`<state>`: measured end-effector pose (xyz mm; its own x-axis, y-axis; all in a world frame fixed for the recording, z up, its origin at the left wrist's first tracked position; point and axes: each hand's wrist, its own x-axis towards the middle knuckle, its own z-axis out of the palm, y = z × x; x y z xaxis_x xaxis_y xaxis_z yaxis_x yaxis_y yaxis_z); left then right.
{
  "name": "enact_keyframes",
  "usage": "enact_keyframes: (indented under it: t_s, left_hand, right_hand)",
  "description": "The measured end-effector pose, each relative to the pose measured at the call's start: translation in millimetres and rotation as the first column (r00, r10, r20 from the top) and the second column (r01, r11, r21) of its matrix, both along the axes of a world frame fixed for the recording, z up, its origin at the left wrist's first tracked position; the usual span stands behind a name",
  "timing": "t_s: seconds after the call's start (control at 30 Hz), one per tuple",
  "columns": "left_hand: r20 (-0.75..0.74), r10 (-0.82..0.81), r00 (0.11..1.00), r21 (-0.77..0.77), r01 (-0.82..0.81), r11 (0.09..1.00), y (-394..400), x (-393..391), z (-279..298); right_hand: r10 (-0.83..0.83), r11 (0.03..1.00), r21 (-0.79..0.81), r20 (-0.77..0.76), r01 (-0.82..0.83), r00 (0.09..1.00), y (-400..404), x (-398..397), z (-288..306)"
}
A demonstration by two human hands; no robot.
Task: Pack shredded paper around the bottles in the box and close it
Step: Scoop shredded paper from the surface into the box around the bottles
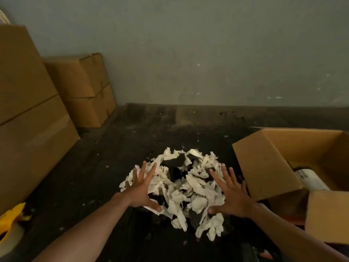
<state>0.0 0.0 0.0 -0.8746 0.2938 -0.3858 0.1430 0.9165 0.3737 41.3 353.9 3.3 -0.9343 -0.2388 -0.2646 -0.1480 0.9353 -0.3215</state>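
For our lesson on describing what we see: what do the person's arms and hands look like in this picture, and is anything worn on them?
Both arms are bare as far as the frame shows: no sleeves in view. The left hand and right hand have no gloves, and no rings, watch or bracelets can be seen on fingers or wrists. No markings are visible in the dim light.

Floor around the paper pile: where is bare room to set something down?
Bare dark floor lies between the shredded paper and the wall, and left of the pile toward the stacked boxes. It is crowded on the right, where the open box sits close beside the pile, and at the tape dispenser.
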Motion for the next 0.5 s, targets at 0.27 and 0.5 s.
enact_keyframes:
  t_s: [0.27,0.5]
  left_hand:
    - [-0.045,-0.176,0.983,-0.216,0.163,0.963,20.4,-47.3,-54.7]
    - [-0.198,-0.233,0.952,-0.281,0.173,0.944,21.1,-57.9,-102.7]
  right_hand:
    - [0.209,0.929,0.309,0.023,-0.205,0.978,-10.8,-73.7,-56.6]
    - [0.255,0.926,0.246,0.157,-0.288,0.954,-26.3,-103.5,-93.5]
